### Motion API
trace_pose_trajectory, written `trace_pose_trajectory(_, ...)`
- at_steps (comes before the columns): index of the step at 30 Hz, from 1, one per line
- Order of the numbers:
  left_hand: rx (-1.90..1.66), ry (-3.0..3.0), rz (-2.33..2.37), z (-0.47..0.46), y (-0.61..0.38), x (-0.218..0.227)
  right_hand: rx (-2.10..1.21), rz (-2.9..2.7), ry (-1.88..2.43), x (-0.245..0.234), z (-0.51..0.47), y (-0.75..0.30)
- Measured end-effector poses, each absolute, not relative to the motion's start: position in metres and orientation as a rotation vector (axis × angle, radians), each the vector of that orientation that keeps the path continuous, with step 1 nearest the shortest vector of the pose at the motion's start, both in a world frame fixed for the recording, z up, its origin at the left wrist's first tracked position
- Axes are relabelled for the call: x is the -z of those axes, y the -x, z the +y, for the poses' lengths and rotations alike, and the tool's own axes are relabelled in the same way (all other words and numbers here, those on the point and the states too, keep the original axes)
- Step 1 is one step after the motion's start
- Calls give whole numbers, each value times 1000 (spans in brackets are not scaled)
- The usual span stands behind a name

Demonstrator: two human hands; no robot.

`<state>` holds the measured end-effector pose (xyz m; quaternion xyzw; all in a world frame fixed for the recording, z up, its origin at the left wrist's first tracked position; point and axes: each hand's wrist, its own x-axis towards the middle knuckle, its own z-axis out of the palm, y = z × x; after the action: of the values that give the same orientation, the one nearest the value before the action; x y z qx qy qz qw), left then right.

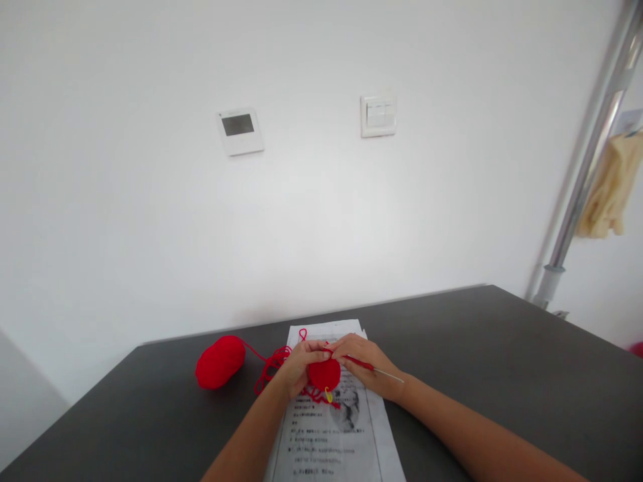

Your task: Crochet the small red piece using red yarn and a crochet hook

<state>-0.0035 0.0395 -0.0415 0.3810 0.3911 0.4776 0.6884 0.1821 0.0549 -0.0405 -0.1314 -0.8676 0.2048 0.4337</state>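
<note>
My left hand [297,365] is closed around a small round red crochet piece [324,374], which carries a yellow stitch marker [328,395] at its lower edge. My right hand [362,362] pinches a crochet hook [382,370] with a red grip and a metal shaft, its tip at the top of the piece. Both hands hover over a printed paper sheet [336,435] on the dark table [502,361]. A red yarn ball [220,362] lies to the left, and loose red yarn [271,368] runs from it to my hands.
A white wall rises just behind the table with a small display panel [240,131] and a light switch [378,115]. A metal pole [587,161] stands at the right, with a pale yellow cloth [610,191] hanging beside it.
</note>
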Motion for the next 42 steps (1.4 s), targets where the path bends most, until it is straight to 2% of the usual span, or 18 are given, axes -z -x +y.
trace_pose_trajectory(4, -1122, -881, 864, 41, 4, 43, -597, -2100, 367, 41, 53, -181)
trace_pose_trajectory(20, -1118, -1006, 878, 42, 1, 42, -574, -2054, 353, 41, 54, -181)
trace_pose_trajectory(34, -1464, -1156, 1179, 43, -15, 48, -483, -2033, 496, 44, 54, -179)
trace_pose_trajectory(42, -1609, -860, 1072, 33, -34, 43, -401, -2139, 481, 45, 47, -176)
